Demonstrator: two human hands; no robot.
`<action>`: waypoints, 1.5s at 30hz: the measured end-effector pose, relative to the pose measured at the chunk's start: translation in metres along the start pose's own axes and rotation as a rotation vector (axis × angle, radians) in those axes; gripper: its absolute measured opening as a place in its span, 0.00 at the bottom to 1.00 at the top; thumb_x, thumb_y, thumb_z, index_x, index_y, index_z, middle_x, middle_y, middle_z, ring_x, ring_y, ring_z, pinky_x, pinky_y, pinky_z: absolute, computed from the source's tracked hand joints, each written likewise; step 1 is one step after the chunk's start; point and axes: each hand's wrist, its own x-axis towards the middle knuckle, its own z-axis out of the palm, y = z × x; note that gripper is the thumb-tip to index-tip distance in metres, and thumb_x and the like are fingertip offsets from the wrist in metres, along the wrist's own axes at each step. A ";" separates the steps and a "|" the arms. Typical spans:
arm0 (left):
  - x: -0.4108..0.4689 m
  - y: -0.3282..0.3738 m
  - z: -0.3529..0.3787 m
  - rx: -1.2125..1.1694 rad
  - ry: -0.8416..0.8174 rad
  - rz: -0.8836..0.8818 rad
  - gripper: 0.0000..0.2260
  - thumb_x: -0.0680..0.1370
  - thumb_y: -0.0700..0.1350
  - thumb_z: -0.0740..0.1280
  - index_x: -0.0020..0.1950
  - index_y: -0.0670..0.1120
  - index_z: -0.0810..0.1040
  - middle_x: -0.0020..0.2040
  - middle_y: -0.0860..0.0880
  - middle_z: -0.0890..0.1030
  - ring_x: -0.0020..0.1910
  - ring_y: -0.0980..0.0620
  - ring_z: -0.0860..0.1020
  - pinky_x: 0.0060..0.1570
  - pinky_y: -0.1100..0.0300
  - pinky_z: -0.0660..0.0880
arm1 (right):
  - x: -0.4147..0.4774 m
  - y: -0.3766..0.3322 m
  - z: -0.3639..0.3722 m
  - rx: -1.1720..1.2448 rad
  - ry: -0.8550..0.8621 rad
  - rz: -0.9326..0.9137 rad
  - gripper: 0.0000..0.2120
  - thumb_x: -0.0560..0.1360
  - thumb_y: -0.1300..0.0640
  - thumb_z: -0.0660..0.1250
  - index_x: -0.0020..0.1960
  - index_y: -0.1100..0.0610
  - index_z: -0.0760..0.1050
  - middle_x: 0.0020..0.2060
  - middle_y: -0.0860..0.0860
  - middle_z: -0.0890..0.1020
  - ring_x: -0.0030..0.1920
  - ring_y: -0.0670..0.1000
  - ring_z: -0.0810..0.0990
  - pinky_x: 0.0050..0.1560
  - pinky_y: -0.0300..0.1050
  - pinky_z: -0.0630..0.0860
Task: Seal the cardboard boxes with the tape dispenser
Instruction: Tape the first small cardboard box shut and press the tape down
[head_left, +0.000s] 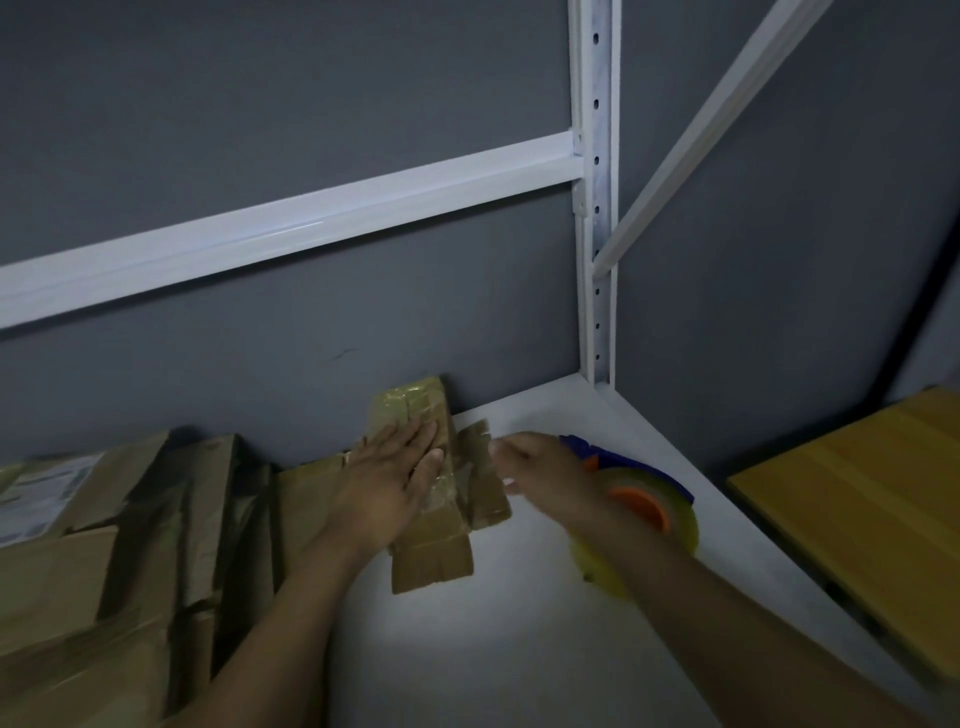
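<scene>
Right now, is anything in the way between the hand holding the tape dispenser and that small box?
Nothing visible. The right hand grips the tape dispenser just right of the small cardboard box, with only white shelf between. The left hand lies flat on the box's top.

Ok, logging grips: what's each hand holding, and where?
Right hand grips the tape dispenser, seemingly by its hidden handle. Left hand holds nothing, pressing flat on the box.

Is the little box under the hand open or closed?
Closed, it looks. The little box has flaps folded flat with shiny tape across them, and the left hand presses flat on top.
</scene>
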 end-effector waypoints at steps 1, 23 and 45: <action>0.000 0.000 0.000 -0.004 -0.004 0.001 0.38 0.71 0.70 0.33 0.78 0.58 0.57 0.78 0.57 0.56 0.78 0.57 0.51 0.73 0.59 0.42 | 0.003 -0.003 0.013 0.132 -0.099 0.082 0.14 0.81 0.46 0.56 0.54 0.54 0.74 0.53 0.53 0.80 0.55 0.53 0.79 0.58 0.48 0.76; 0.003 -0.003 -0.004 -0.167 -0.056 -0.019 0.23 0.82 0.59 0.51 0.77 0.57 0.60 0.78 0.59 0.56 0.77 0.58 0.49 0.69 0.62 0.40 | 0.019 0.030 0.079 0.533 0.102 0.119 0.17 0.79 0.43 0.58 0.59 0.54 0.71 0.44 0.53 0.78 0.35 0.46 0.76 0.28 0.37 0.70; -0.026 -0.076 -0.018 -0.557 0.017 0.124 0.23 0.71 0.38 0.75 0.64 0.53 0.78 0.66 0.63 0.73 0.67 0.68 0.68 0.68 0.72 0.62 | 0.045 0.018 0.012 -0.675 -0.065 -0.893 0.22 0.74 0.51 0.70 0.68 0.51 0.73 0.70 0.46 0.70 0.63 0.47 0.76 0.56 0.45 0.78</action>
